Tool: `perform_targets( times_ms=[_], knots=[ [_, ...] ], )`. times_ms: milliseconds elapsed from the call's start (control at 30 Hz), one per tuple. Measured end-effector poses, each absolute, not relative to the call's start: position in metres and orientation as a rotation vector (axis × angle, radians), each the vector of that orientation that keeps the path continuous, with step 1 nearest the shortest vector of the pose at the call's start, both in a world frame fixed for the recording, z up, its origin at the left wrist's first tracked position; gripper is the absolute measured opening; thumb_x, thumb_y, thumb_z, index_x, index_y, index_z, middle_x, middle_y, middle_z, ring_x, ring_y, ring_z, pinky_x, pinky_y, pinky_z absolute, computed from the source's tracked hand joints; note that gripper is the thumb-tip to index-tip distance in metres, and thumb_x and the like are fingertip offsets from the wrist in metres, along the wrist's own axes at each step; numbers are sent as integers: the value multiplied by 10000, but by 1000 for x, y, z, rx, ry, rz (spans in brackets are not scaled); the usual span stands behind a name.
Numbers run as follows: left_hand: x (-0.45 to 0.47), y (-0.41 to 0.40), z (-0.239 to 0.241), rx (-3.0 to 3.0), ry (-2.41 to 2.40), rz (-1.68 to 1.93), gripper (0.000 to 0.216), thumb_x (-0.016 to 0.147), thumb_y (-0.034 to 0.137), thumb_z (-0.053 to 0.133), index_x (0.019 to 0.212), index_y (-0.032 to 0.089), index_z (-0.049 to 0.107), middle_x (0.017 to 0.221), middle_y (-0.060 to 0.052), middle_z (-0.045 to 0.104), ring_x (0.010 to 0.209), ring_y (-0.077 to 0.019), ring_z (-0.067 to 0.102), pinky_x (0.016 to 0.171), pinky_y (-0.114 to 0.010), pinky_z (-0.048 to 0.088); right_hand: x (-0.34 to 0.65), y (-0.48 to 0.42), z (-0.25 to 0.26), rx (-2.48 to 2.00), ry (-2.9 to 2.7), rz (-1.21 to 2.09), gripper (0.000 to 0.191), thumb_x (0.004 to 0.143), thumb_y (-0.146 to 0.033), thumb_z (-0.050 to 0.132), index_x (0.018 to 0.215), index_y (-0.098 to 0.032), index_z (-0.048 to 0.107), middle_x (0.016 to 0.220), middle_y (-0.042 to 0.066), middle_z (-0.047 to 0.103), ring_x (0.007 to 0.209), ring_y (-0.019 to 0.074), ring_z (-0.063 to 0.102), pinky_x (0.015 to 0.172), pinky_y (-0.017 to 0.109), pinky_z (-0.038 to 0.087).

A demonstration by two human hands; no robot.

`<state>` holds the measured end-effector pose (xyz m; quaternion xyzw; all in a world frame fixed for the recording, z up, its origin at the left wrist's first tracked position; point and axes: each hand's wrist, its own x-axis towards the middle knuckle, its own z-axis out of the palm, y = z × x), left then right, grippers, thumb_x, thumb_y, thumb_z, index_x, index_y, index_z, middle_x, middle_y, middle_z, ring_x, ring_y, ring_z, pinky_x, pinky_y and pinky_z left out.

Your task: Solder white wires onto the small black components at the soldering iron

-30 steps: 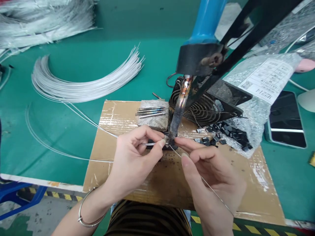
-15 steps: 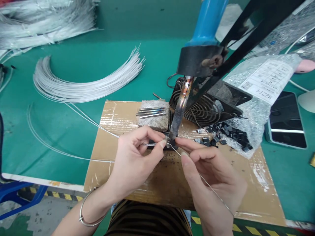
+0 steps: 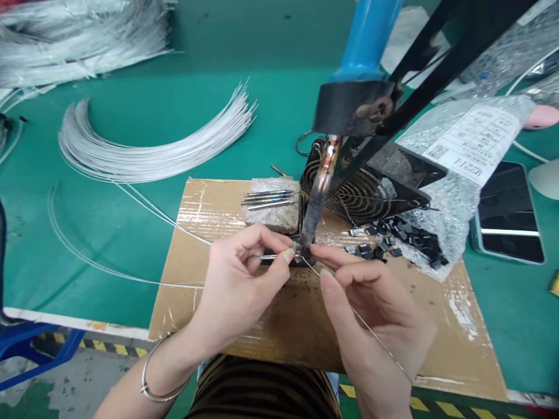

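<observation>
Under the tip of a mounted soldering iron (image 3: 315,212), both hands meet at a small dark block. My left hand (image 3: 248,279) pinches the end of a white wire (image 3: 183,284) between thumb and forefinger, right beside the tip; the wire trails off to the left. Between the fingers of my right hand (image 3: 375,314) runs a thin strand of solder wire (image 3: 375,336), its end at the iron's tip. What exactly lies at the joint is hidden by fingertips and too small to make out.
Behind the hands, metal rods (image 3: 268,199) lie on a pale block (image 3: 275,218). A black fan (image 3: 362,186), small black connectors (image 3: 406,233), bubble wrap (image 3: 454,215) and a phone (image 3: 509,212) stand to the right. A bundle of white wires (image 3: 152,157) curves at left. Cardboard (image 3: 454,337) covers the bench.
Almost nothing differs. My right hand has shifted very slightly left with the solder wire; my left hand stays in place at the iron's tip.
</observation>
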<state>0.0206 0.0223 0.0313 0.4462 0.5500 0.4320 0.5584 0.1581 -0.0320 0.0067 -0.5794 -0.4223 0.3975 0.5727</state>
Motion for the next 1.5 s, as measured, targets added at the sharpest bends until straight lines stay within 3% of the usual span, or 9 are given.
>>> perform_targets(
  times_ms=[1167, 1500],
  knots=[
    [20, 20, 30, 1086, 1312, 1010, 151, 796, 71, 739, 702, 184, 707, 807, -27, 788, 717, -126, 702, 630, -205, 536, 155, -32, 5, -1373, -970, 896, 162, 942, -176, 754, 801, -217, 687, 1101, 94, 843, 1014, 229, 810, 890, 334, 659],
    [20, 18, 32, 1123, 1333, 1013, 148, 799, 78, 736, 704, 186, 702, 805, -24, 784, 699, -126, 674, 609, -216, 511, 154, -32, 5, -1338, -982, 889, 157, 935, -132, 751, 815, -222, 701, 1112, 60, 845, 1012, 190, 810, 907, 281, 640]
  ],
)
